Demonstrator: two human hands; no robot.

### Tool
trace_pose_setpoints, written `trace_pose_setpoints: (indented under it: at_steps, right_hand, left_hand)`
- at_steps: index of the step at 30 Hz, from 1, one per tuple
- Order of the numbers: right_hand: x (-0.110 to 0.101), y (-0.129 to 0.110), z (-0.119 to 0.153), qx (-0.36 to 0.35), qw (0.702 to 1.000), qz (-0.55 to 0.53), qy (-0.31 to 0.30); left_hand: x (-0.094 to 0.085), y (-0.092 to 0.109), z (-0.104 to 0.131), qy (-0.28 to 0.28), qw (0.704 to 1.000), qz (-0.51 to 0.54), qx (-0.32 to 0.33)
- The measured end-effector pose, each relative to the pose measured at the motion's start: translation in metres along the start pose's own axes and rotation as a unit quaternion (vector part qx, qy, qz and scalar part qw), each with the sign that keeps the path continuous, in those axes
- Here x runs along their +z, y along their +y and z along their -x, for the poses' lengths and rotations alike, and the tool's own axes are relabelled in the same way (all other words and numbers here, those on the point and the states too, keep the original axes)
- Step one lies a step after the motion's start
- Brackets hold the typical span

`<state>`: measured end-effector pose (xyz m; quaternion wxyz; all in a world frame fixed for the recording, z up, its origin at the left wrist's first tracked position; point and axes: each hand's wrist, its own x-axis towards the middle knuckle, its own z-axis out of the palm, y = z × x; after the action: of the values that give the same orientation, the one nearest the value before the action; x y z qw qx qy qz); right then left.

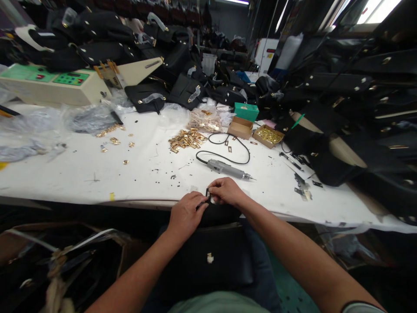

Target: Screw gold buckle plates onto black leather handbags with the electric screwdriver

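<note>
A black bag [215, 256] with a small light metal fitting on its front lies across my lap, its upper part against the table's front edge. My left hand [189, 213] pinches the left side of a small black rectangular frame [207, 194] above the bag. Closed at the frame's right side are the fingertips of my right hand [224, 191]. Just beyond my hands a grey electric screwdriver [228, 168] rests on the white table [156, 169], its tip pointing right and its black cord looped behind it.
Gold metal pieces [187, 140] are heaped mid-table. Behind the screwdriver stand an open cardboard box [240, 128] and a box of small gold parts [268, 135]. A cream machine [55, 87] occupies the back left. Black bags [345, 143] pile up on the right and along the back.
</note>
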<state>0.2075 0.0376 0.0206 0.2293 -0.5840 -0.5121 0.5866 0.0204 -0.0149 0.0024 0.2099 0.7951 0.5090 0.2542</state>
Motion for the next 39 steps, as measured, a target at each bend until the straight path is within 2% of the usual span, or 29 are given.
trace_pose_setpoints:
  at_steps: [6, 10, 13, 18, 23, 26, 32, 39]
  right_hand:
    - [0.000, -0.001, -0.005, -0.025, 0.993, 0.109, 0.024]
    - [-0.001, 0.001, -0.006, -0.104, 0.958, 0.252, 0.085]
    - [-0.001, 0.005, -0.003, -0.139, 0.937, 0.301, 0.110]
    - [0.002, 0.011, 0.010, -0.149, 0.942, 0.291, 0.077]
    - [0.008, 0.008, 0.011, -0.093, 0.953, 0.275, 0.081]
    - [0.010, 0.004, 0.008, -0.068, 0.954, 0.282, 0.075]
    - [0.007, -0.004, 0.007, -0.046, 0.954, 0.291, 0.056]
    - [0.000, -0.010, 0.008, -0.052, 0.956, 0.289, 0.022]
  left_hand:
    - [0.003, -0.002, -0.009, -0.001, 0.999, -0.034, -0.002]
    - [0.001, 0.000, -0.010, -0.017, 0.999, -0.041, -0.012]
    - [-0.002, 0.002, -0.013, -0.043, 0.997, -0.057, -0.021]
    - [-0.004, 0.003, -0.015, -0.053, 0.996, -0.068, -0.007]
    - [0.000, -0.002, -0.010, -0.028, 0.997, -0.066, 0.014]
    - [-0.001, -0.004, -0.009, -0.027, 0.994, -0.094, 0.049]
    - [-0.014, -0.002, -0.013, -0.072, 0.981, -0.128, 0.126]
    - [-0.012, -0.007, -0.013, -0.067, 0.985, -0.098, 0.124]
